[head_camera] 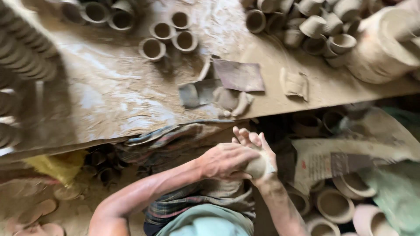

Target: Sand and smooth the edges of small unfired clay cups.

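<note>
beige clay lump point(257, 167), brown clay-smeared board point(113, 94), plaid cloth point(192, 199)

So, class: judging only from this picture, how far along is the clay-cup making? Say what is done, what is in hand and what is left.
Done: many shaped clay cups stand on the muddy board, with more piled at the top right. In hand: the left hand and right hand press a lump of clay between them; it has no cup shape yet. Left: that lump needs forming. Whether more clay waits cannot be seen.
</note>
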